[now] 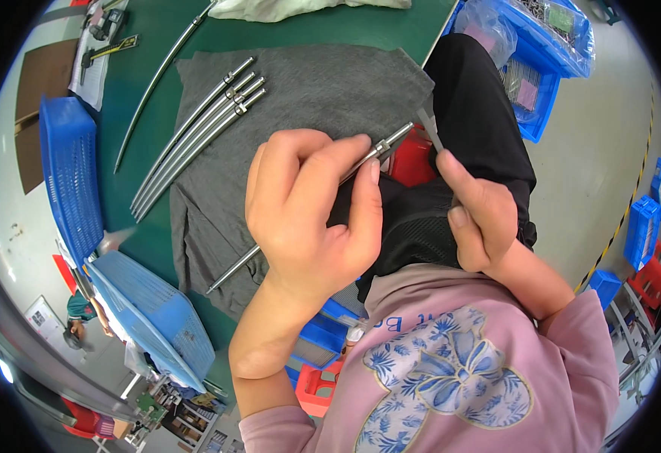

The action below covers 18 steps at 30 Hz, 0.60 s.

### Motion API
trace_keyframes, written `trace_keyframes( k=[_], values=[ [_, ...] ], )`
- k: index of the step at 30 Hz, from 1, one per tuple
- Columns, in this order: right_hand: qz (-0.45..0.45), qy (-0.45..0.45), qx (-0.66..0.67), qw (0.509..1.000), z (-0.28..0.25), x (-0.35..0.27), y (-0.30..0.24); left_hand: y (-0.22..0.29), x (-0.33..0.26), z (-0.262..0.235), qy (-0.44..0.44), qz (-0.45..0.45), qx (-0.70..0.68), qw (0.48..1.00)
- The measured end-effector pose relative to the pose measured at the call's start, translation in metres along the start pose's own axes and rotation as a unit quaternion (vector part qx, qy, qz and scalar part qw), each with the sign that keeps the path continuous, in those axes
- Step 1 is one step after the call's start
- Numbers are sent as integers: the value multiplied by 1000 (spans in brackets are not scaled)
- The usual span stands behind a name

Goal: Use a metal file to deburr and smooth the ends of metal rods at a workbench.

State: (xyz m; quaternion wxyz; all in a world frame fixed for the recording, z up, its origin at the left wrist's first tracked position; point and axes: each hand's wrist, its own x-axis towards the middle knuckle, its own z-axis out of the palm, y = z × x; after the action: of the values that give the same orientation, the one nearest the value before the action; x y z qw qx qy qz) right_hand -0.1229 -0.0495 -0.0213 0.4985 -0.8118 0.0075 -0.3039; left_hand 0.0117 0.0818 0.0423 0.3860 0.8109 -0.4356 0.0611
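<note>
My left hand (308, 200) pinches a slim shiny metal rod (398, 137) between thumb and fingers, close to the collar at its upper end. The rod slants down to the left beneath the hand, and its thin far end shows over the grey cloth (308, 83). My right hand (484, 217) is closed on a narrow flat grey strip (430, 128), with the index finger stretched along it. The strip points up and left, just right of the rod's tip, with a small gap between them. Most of its gripped end is hidden by the fingers.
Several similar metal rods (194, 143) lie side by side on the cloth and green table (138, 83); another curved-looking rod (157, 79) lies farther left. Blue baskets (73, 177) line the table's left edge. Blue bins (538, 113) with bagged parts stand at upper right.
</note>
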Motion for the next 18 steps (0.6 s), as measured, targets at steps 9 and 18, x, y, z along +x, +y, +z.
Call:
trace_keyframes(
  k=[9, 18],
  values=[
    [1, -34, -27, 999, -1, -1, -12, -1, 1, -4, -15, -49, -36, 998],
    [29, -54, -30, 998, 1, 5, -24, -2, 0, -1, -5, -33, -40, 999]
  ],
)
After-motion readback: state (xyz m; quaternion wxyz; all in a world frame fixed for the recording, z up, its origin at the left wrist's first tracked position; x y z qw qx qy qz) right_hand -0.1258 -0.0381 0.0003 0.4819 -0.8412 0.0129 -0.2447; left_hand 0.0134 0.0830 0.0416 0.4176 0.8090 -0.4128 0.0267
